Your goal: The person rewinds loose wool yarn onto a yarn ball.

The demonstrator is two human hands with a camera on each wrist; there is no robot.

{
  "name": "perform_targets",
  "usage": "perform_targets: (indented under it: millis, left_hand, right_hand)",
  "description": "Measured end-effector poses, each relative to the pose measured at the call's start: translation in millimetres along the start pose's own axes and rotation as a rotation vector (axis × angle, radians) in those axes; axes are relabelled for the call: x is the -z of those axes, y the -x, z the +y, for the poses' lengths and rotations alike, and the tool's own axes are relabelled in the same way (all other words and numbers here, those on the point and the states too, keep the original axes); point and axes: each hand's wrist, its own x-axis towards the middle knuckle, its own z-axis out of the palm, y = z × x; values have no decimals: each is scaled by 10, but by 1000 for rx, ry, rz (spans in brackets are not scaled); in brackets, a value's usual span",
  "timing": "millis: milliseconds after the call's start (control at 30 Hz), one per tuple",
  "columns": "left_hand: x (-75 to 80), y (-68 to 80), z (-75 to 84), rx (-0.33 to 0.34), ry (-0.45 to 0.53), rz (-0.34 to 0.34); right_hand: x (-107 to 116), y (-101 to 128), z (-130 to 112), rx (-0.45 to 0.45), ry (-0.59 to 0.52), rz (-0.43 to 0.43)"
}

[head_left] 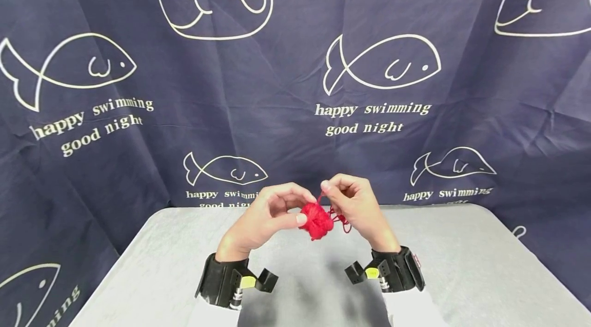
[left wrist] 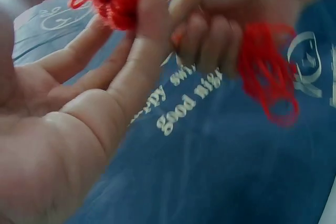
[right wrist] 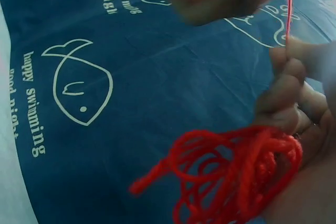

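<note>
Two hands raised above a grey worktop (head_left: 461, 265). Left hand (head_left: 265, 219) grips a small ball of red yarn (head_left: 316, 220) between thumb and curled fingers. Right hand (head_left: 357, 206) pinches a strand (right wrist: 289, 11) running up from the ball; loose red loops (right wrist: 236, 174) hang against its palm. Behind hangs a navy cloth (head_left: 295, 60) printed with white fish and whale outlines and the repeated words "happy swimming good night". Black wrist-worn camera mounts (head_left: 231, 281) on both forearms.
</note>
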Motion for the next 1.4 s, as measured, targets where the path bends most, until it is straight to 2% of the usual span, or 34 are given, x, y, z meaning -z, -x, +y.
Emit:
perform_targets:
  millis: [167,233,300,400,500,567,633,733,833,933,1033,1133,1200,1267,1333,1400]
  left_hand:
    - [-33,-25,24,-76,231,185]
    - [-32,-35,22,-76,270,271]
    - [-32,-49,20,-61,266,365]
    - [-31,-71,10,-13,174,513]
    - [-27,-87,-4,38,-35,640]
    - [-21,-92,-18,73,-193,686]
    - [-10,-90,-34,99,-355,695]
    - [11,-70,-65,115,-531,656]
    - [30,-49,-92,139,-651,603]
    - [37,-27,-97,207,-706,533]
    - [49,-7,-96,273,-696,389]
    - [62,14,-76,268,-607,181]
    - [66,25,-54,211,-496,42]
    - [60,30,-30,134,-351,-62]
    - [44,33,-1,54,-197,-116]
    - [18,28,24,-22,-72,-119]
  right_hand:
    - [-61,-2,18,7,47,-205]
    - [-86,1,9,-7,79,-262]
    - [-108,9,-8,-30,116,-304]
    - [-128,25,-44,-72,161,-340]
    - [-135,40,-80,-102,179,-350]
    - [-132,48,-101,-101,176,-342]
    - [-120,50,-112,-82,156,-326]
    - [-88,43,-118,-31,95,-289]
    - [-49,35,-110,3,4,-231]
    - [-21,32,-108,28,-89,-148]
    - [-5,32,-109,42,-173,-56]
    - [2,23,-97,71,-246,21]
    - [4,17,-85,76,-268,57]
    - [2,14,-73,63,-261,78]
    - [-4,12,-61,36,-218,86]
    - [-13,9,-49,3,-158,80]
